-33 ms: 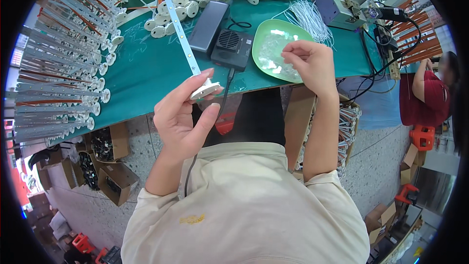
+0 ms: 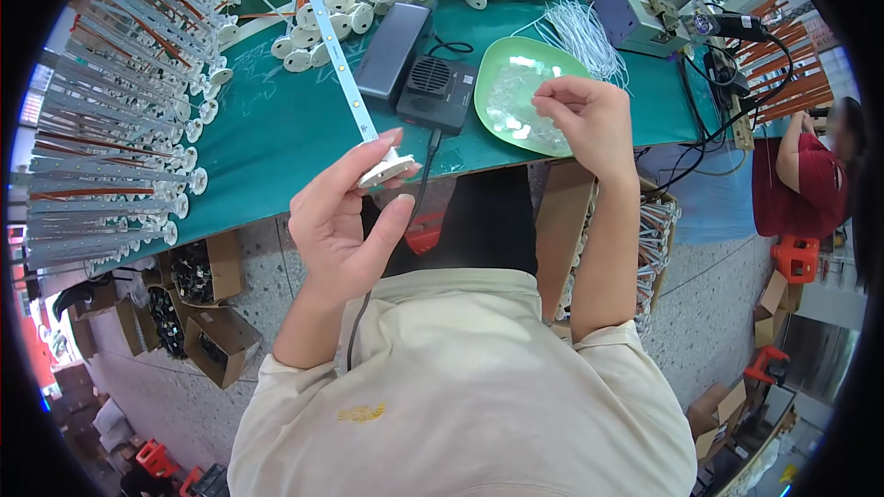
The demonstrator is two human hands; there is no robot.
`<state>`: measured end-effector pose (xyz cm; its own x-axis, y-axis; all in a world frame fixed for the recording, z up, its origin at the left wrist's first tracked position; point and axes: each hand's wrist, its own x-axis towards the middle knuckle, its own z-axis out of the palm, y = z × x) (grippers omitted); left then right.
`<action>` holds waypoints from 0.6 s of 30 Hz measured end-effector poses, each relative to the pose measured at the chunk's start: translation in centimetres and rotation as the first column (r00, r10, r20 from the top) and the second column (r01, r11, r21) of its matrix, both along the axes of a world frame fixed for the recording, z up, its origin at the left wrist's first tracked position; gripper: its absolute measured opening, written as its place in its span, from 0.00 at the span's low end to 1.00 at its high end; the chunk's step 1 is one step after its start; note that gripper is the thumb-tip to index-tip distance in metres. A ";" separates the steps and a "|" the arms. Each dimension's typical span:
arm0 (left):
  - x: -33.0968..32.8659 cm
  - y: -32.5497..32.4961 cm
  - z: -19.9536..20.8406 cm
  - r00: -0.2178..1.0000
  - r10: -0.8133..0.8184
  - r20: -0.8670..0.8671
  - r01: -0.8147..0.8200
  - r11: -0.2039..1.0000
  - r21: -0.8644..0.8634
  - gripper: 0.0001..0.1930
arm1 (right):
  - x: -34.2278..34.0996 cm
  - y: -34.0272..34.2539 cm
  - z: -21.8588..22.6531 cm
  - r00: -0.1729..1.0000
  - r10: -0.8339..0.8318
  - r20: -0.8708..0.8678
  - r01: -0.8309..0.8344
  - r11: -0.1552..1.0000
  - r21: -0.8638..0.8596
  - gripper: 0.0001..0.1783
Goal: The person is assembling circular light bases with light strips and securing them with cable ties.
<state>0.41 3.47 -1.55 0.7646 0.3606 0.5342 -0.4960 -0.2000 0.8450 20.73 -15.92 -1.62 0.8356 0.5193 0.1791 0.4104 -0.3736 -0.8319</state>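
My left hand (image 2: 341,216) is closed on the white round base (image 2: 387,168) of an LED strip. The strip's narrow pale board (image 2: 333,46), dotted with small yellowish LEDs, rises from the base and leans away to the upper left. Over the right part of a light green bowl (image 2: 490,63), my right hand (image 2: 589,124) has thumb and forefinger pressed together. Whatever lies between those fingertips is too small to make out. Small clear and whitish pieces (image 2: 516,101) are scattered inside the bowl.
Two dark grey boxy devices (image 2: 437,92) with a cable stand left of the bowl. White wires (image 2: 589,37) and a purple-grey machine (image 2: 635,0) lie beyond it. Many similar strips (image 2: 110,166) line the left side. Open cartons (image 2: 221,340) sit on the floor. A person in red (image 2: 810,175) is at right.
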 end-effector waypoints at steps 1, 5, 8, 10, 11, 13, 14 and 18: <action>0.1 0.1 0.1 1.000 0.004 0.010 -0.004 1.000 0.017 0.25 | 0.2 -0.1 -0.1 1.000 -0.028 0.002 0.028 0.998 0.054 0.06; 0.6 -0.2 0.5 1.000 0.031 0.003 -0.031 1.000 0.006 0.25 | -0.3 0.0 0.8 0.991 -0.012 0.135 -0.006 0.991 0.131 0.05; 1.5 -0.7 1.2 0.995 0.091 0.043 -0.092 0.996 0.019 0.25 | -2.1 0.5 2.0 0.966 -0.030 -0.258 0.120 0.933 0.340 0.04; 2.3 -1.2 1.9 0.996 0.074 0.059 -0.070 0.995 -0.068 0.25 | -3.6 1.0 2.3 0.936 0.107 -0.335 0.094 0.842 0.532 0.05; 2.6 -1.3 2.1 0.995 0.078 0.057 -0.074 0.995 -0.064 0.25 | -4.1 1.2 2.5 0.935 0.112 -0.337 0.092 0.840 0.535 0.05; 3.5 -1.4 2.4 0.999 -0.008 0.035 0.007 1.000 0.030 0.27 | -4.6 1.8 2.8 0.907 0.189 -0.377 0.076 0.806 0.587 0.08; 4.0 -1.7 2.4 1.000 -0.012 0.011 0.012 1.000 0.004 0.27 | -4.8 2.0 2.9 0.907 0.193 -0.376 0.074 0.804 0.590 0.08; 5.4 -2.4 2.6 0.998 -0.056 0.017 0.056 0.997 -0.045 0.27 | -5.8 2.5 3.6 0.871 0.266 -0.413 0.047 0.792 0.609 0.07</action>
